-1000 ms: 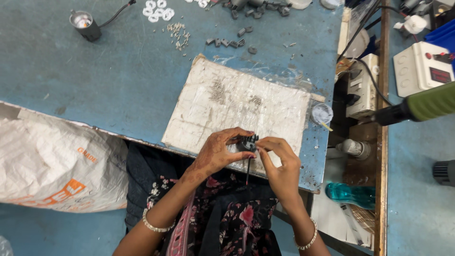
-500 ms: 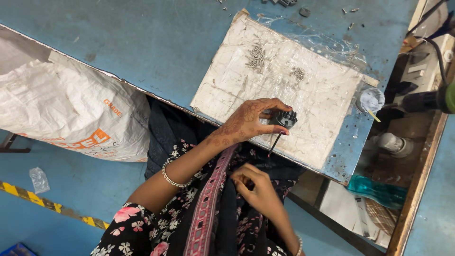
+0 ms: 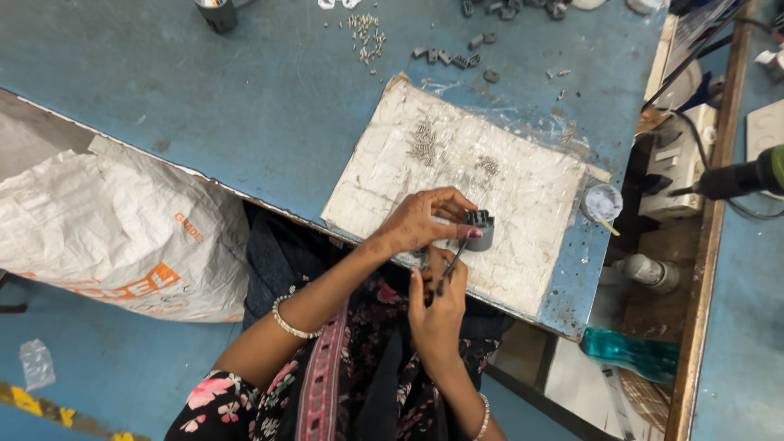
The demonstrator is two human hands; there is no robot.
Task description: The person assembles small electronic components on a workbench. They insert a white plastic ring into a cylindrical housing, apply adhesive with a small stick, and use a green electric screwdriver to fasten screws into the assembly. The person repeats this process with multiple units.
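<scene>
My left hand (image 3: 415,222) pinches a small dark grey cylindrical part (image 3: 480,229) just above a worn white board (image 3: 523,188) lying on the blue table (image 3: 245,98). My right hand (image 3: 437,304) is below it at the table's near edge, closed on a thin dark tool (image 3: 452,263) whose tip points up at the part. Two small heaps of tiny metal pins (image 3: 423,144) lie on the board, farther away from me.
A white woven sack (image 3: 106,237) sits left of my lap. Loose screws (image 3: 364,36) and small grey parts (image 3: 457,57) lie at the table's far side. A small cup with a stick (image 3: 603,202), a green power tool (image 3: 747,173) and a teal bottle (image 3: 629,349) are on the right.
My right hand, which had dropped to my lap, has come back up under the part with the thin tool. My left hand has kept hold of the part. The view has shifted.
</scene>
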